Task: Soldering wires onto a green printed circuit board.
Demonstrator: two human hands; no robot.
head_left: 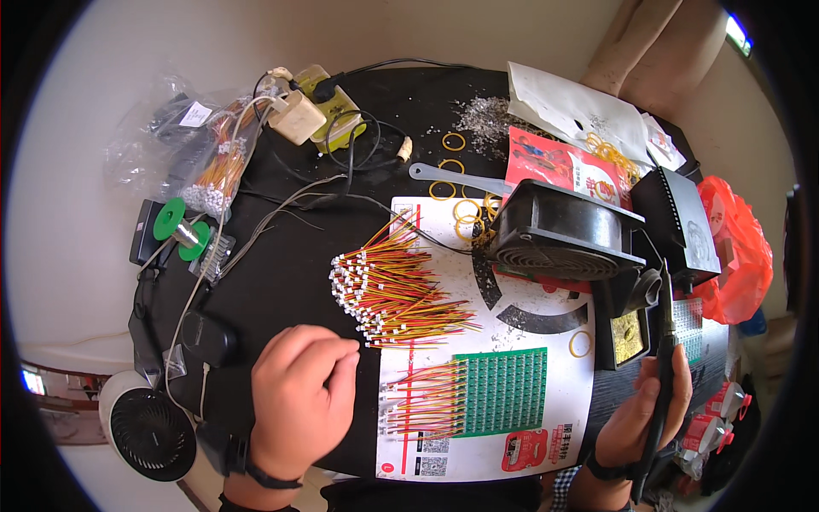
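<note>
Two hands flank the green circuit board (499,393): right hand (641,416) closed around a soldering iron (662,358) right of it, left hand (300,394) curled, contents hidden, left of it. Steadying each wire lead (418,398) against the board's edge before touching the tip likely yields cleaner joints.

The left hand (300,399) rests curled beside a wire bundle (394,288); a green board (501,392) lies between it and the right hand (640,414), which grips a soldering iron (661,341).

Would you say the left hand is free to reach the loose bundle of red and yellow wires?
Probably yes: the left hand sits beside the wire bundle with nothing between them.
</note>
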